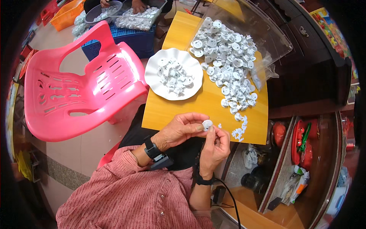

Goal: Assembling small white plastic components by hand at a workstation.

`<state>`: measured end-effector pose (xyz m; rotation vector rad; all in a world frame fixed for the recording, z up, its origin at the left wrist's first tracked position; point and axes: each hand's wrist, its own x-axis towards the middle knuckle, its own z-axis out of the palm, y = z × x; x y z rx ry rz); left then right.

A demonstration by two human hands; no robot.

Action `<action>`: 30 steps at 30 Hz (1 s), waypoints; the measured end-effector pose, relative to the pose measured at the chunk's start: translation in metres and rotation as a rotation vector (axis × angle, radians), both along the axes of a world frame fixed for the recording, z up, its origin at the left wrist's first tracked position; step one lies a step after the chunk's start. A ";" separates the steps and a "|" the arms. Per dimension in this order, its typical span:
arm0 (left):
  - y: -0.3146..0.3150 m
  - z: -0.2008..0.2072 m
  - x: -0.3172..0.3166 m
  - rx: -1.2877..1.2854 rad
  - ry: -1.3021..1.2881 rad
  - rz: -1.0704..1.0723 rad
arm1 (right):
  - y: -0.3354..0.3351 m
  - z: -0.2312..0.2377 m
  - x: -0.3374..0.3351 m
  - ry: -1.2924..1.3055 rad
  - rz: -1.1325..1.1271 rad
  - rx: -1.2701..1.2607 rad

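Note:
Between the fingertips of both hands, over the near edge of the yellow table (167, 114), is a small round white plastic part (207, 124). My left hand (185, 129) pinches it from the left, thumb and fingers closed. From the right, my right hand (215, 149) grips it with thumb and forefinger. Just right of my hands lie several tiny white plastic pieces (240, 131). Beyond them spreads a large heap of similar round white parts (228, 57). A white scalloped plate (152, 78) left of the heap bears more white parts (175, 76).
A clear plastic bin (267, 26) lies tipped behind the heap. The pink plastic chair (82, 89) stands left of the table. Shelves with red items (280, 133) are at the right. At the far left, another person's hands (139, 7) reach into a tub of white parts (139, 19).

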<state>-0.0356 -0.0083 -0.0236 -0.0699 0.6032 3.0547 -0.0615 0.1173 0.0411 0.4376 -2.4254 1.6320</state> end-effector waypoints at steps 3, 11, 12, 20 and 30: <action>0.001 0.001 0.001 -0.009 0.016 0.000 | -0.001 -0.001 0.000 -0.016 -0.010 -0.001; 0.001 0.005 0.002 -0.033 0.067 0.012 | 0.000 -0.007 -0.001 0.010 -0.020 -0.027; 0.001 0.005 0.002 -0.041 0.065 0.014 | 0.000 -0.007 -0.001 0.009 -0.019 -0.021; 0.001 0.006 0.004 -0.076 0.037 0.031 | 0.000 -0.002 0.000 0.060 0.003 0.075; -0.005 0.006 0.007 -0.215 0.022 0.056 | 0.003 0.004 -0.004 0.110 0.088 0.159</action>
